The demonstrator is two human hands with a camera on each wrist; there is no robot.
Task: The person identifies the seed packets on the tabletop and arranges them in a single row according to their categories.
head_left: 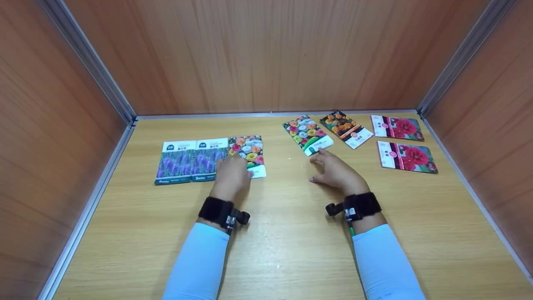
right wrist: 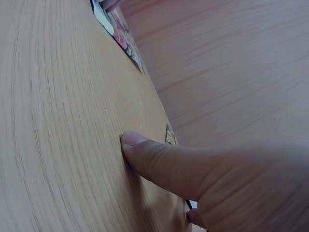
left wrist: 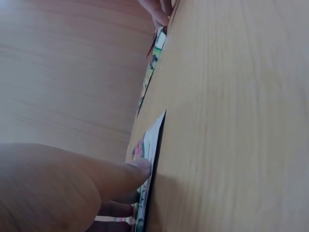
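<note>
My left hand rests on a flower seed packet with multicoloured blooms; in the left wrist view its thumb presses the packet's pale end. This packet lies against the right side of two lavender seed packets, set side by side. My right hand has thumb and fingers spread. Its fingertips are right at the lower end of a second multicoloured packet, which lies tilted, while the thumb is down by the tabletop.
Beside the tilted packet lies an orange flower packet, also slanted. Farther right are two red flower packets, one at the back and one in front. Wood-grain panels wall the table at the back and both sides.
</note>
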